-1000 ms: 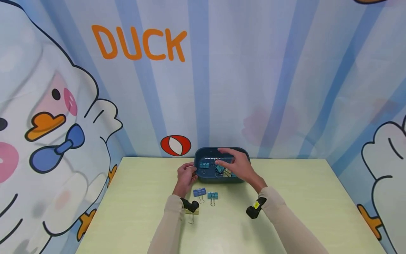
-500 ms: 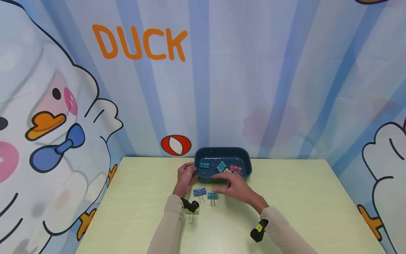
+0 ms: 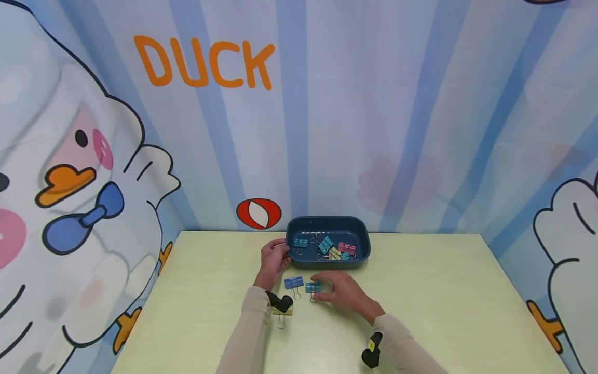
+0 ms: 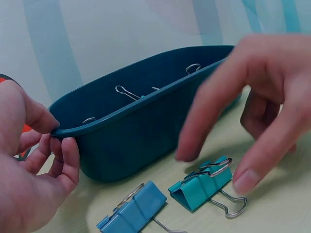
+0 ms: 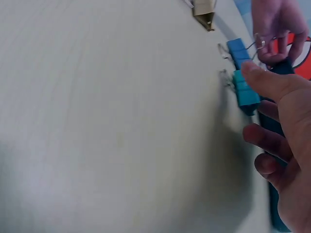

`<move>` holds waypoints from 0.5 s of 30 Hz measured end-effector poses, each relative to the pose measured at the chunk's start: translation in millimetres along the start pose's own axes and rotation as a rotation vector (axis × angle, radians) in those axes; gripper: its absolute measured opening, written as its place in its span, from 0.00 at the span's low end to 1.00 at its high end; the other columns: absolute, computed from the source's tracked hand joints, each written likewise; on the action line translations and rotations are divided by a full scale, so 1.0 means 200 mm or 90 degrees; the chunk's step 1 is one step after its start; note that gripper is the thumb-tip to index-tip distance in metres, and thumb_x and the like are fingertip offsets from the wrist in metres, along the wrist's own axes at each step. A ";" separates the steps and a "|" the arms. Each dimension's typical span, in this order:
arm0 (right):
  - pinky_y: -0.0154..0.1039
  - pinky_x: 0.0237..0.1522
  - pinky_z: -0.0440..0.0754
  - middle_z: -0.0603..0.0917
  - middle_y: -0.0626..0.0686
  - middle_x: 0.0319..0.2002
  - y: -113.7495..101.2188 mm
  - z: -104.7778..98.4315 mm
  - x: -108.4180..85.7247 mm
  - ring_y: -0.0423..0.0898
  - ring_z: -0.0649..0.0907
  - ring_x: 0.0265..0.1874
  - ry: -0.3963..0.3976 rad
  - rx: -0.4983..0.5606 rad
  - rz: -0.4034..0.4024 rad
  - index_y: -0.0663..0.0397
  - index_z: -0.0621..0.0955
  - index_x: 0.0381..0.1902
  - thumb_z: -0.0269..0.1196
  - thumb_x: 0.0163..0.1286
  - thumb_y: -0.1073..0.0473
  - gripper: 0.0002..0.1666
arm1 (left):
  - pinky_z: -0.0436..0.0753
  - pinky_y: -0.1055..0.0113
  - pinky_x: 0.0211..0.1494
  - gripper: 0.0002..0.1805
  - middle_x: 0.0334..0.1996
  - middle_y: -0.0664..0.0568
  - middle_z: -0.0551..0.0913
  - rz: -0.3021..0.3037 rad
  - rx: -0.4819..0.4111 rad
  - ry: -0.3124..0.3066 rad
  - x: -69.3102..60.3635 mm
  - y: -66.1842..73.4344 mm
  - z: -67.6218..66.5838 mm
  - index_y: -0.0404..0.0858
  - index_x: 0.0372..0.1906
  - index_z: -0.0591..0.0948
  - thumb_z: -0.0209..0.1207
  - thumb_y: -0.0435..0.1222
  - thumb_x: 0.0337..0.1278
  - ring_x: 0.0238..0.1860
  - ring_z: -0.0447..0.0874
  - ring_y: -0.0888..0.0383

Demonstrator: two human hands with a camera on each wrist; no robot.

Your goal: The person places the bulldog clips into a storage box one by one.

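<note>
A dark blue bin (image 3: pixel 328 264) stands at the table's back edge with several binder clips inside, among them a pink clip (image 3: pixel 347 248). My left hand (image 3: pixel 273 261) pinches the bin's left rim, thumb over the edge and fingers beneath, as the left wrist view shows. Outside the bin, in front of it, a teal clip (image 4: pixel 203 188) lies between the spread thumb and index finger of my right hand (image 3: pixel 344 293); a gap shows in the left wrist view. Just left of the teal clip is a blue clip (image 3: pixel 294 282).
A yellow clip (image 3: pixel 283 311) lies nearer the front, partly behind the left wrist's black camera (image 3: pixel 280 302). The pale table (image 3: pixel 420 291) extends to both sides. A printed curtain (image 3: pixel 336 104) hangs right behind the bin.
My right hand has moved from over the bin toward the front, down to the teal clip on the table. The left hand has stayed at the rim.
</note>
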State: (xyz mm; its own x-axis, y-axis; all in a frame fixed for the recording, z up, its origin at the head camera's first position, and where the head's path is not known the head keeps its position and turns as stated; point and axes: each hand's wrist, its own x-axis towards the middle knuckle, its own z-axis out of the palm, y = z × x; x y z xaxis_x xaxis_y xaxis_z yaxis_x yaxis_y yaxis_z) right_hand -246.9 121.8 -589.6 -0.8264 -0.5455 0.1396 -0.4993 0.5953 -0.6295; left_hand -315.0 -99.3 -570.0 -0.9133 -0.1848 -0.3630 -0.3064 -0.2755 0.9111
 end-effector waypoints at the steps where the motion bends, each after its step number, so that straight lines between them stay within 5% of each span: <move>1: 0.56 0.61 0.78 0.88 0.48 0.55 0.01 0.02 0.00 0.51 0.84 0.57 0.010 -0.008 0.000 0.52 0.86 0.59 0.74 0.66 0.50 0.25 | 0.80 0.68 0.38 0.18 0.56 0.34 0.80 0.001 0.000 0.000 0.00 0.00 0.00 0.32 0.62 0.78 0.55 0.29 0.70 0.37 0.77 0.52; 8: 0.51 0.53 0.84 0.91 0.49 0.48 0.04 0.09 -0.01 0.47 0.88 0.49 0.098 -0.025 -0.022 0.52 0.90 0.52 0.71 0.68 0.60 0.14 | 0.79 0.68 0.35 0.18 0.52 0.36 0.79 0.007 -0.006 0.001 0.00 0.01 0.01 0.32 0.61 0.78 0.55 0.29 0.70 0.35 0.76 0.53; 15: 0.51 0.53 0.84 0.91 0.50 0.48 0.05 0.10 -0.02 0.48 0.89 0.50 0.102 -0.022 -0.018 0.51 0.90 0.51 0.72 0.67 0.60 0.15 | 0.79 0.69 0.35 0.17 0.49 0.39 0.79 0.007 -0.006 0.006 -0.01 0.00 0.01 0.32 0.61 0.79 0.55 0.29 0.70 0.34 0.75 0.53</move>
State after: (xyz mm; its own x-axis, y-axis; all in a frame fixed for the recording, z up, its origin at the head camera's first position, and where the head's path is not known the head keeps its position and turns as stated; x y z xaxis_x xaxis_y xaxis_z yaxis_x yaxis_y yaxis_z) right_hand -243.5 117.3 -611.4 -0.8414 -0.4626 0.2794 -0.5296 0.6029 -0.5967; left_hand -314.4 -97.5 -568.6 -0.9141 -0.1969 -0.3544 -0.2934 -0.2819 0.9135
